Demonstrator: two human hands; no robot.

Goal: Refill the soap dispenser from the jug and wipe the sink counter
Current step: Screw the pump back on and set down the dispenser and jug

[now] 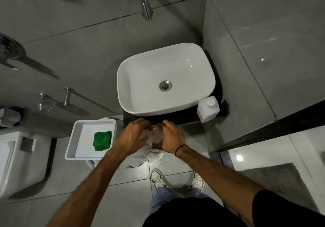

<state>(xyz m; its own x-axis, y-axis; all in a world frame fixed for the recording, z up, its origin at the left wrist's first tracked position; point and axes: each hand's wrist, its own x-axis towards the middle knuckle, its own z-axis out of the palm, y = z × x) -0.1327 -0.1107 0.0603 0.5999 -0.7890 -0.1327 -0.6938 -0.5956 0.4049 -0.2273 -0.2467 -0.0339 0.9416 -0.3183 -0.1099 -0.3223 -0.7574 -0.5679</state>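
A clear soap dispenser (154,136) is held in front of the dark sink counter (177,117), mostly hidden by my fingers. My left hand (131,135) grips its left side and my right hand (171,137) wraps its right side and top. The white jug (208,108) with a white cap stands on the counter's right end, beside the white basin (166,78). A folded green cloth (102,140) lies in a white tray (77,138) to the left of my hands.
A chrome tap (146,6) juts from the wall above the basin. A crumpled white towel (149,155) hangs below my hands. A white toilet (21,159) stands at the far left, and a grey mat (276,182) lies on the floor to the right.
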